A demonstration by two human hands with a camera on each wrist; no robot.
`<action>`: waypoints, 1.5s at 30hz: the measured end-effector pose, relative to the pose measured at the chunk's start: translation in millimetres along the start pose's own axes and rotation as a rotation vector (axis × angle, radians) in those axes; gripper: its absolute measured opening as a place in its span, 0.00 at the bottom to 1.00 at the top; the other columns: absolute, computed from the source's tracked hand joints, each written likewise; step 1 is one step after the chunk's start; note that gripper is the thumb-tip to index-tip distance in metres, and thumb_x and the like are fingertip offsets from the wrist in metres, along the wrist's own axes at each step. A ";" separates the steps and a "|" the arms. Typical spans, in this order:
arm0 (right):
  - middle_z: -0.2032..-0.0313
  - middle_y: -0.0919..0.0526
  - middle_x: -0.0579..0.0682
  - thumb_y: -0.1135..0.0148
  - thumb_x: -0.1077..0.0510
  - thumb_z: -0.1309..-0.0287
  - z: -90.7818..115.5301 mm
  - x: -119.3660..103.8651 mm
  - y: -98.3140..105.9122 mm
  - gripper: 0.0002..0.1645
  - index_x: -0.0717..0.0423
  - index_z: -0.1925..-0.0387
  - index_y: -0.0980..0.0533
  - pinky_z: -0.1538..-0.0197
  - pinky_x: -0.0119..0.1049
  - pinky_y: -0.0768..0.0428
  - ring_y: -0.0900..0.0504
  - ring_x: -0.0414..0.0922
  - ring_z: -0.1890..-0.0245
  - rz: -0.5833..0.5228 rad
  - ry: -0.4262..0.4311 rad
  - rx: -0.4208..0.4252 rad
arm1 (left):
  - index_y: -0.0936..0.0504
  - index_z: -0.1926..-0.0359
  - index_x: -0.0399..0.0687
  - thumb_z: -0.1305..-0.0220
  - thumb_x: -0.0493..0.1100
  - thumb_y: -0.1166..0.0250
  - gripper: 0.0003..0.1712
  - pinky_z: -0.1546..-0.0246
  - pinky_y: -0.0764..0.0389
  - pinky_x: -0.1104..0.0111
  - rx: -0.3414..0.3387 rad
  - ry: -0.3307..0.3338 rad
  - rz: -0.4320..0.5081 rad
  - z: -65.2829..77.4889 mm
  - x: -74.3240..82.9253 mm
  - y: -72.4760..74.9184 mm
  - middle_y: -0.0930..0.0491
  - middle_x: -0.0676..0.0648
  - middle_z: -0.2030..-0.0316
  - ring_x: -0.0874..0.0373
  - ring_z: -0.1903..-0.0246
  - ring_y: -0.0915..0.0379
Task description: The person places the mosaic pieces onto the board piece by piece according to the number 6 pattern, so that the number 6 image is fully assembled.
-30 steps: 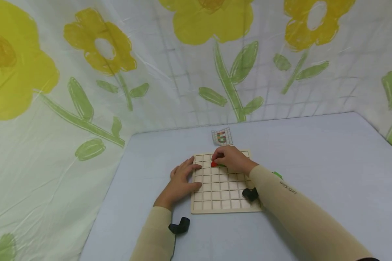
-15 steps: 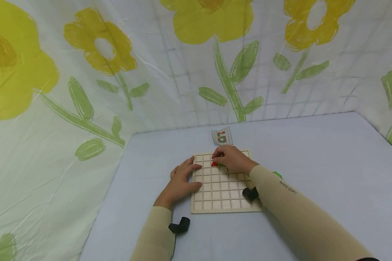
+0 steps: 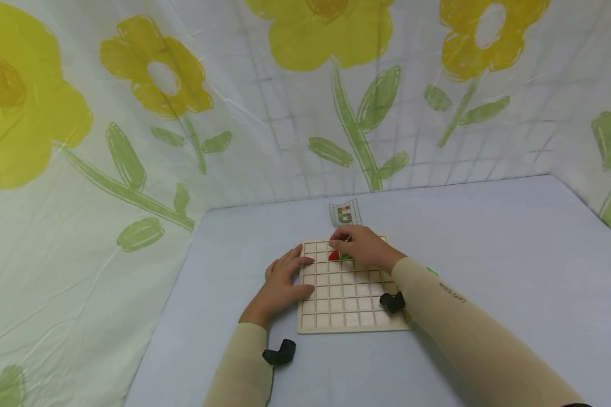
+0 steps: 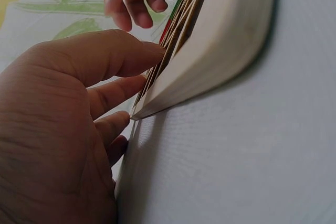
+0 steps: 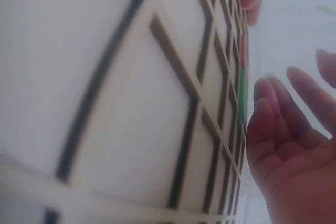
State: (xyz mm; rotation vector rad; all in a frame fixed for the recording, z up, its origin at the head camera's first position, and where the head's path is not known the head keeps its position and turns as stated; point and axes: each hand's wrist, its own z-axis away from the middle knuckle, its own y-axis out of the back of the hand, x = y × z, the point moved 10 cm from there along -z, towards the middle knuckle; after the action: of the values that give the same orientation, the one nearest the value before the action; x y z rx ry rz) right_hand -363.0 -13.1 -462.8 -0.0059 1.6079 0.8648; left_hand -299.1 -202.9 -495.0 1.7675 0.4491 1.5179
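A square wooden grid board (image 3: 336,293) lies on the table. In one of its upper cells sits a red piece (image 3: 334,256) with a rounded corner, and a green piece (image 3: 345,256) adjoins it on the right, partly covered by my hand. My right hand (image 3: 362,247) hovers just above these two, its fingers loosely bent and nothing between them in the left wrist view. My left hand (image 3: 283,284) rests at the board's left edge, fingers spread, with thumb and fingertips over the rim.
Behind the board, a small gridded card (image 3: 345,213) with a coloured block pattern stands on the pale table (image 3: 489,237). A bit of green (image 3: 432,271) shows past the right sleeve. A flowered cloth (image 3: 285,141) hangs behind the table.
My right fingertips have risen off the red piece, which now shows fully in its cell with the green one beside it. The left hand has stayed put.
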 end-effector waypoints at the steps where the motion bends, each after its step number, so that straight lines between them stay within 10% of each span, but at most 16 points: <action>1: 0.49 0.15 0.46 0.40 0.43 0.18 1.2 -0.8 1.3 0.20 0.52 0.42 0.15 0.40 0.55 0.22 0.18 0.49 0.49 -0.011 0.001 -0.001 | 0.20 0.30 0.57 0.39 0.52 0.26 0.35 0.22 0.66 0.46 0.001 0.000 -0.001 -0.1 -0.3 -0.1 0.47 0.52 0.15 0.51 0.17 0.56; 25: 0.42 0.18 0.56 0.64 0.23 0.20 32.9 -9.9 34.8 0.49 0.56 0.28 0.25 0.38 0.54 0.20 0.18 0.55 0.43 -0.265 -0.012 -0.030 | 0.19 0.31 0.57 0.40 0.50 0.26 0.35 0.22 0.65 0.43 0.023 0.000 0.006 3.2 3.7 1.8 0.46 0.51 0.15 0.49 0.17 0.55; 45: 0.41 0.17 0.58 0.64 0.34 0.13 88.1 19.3 78.7 0.41 0.62 0.28 0.26 0.34 0.59 0.26 0.19 0.56 0.41 -0.188 -0.017 0.070 | 0.20 0.30 0.57 0.40 0.50 0.26 0.35 0.22 0.65 0.44 0.011 0.014 -0.002 2.8 3.9 -1.5 0.47 0.52 0.15 0.47 0.17 0.55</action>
State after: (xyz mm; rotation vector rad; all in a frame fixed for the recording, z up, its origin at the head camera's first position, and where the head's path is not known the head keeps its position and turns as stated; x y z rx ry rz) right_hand -329.3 98.5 -435.9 -0.0984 1.5922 0.6620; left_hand -295.3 -200.1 -493.4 1.7654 0.4677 1.5299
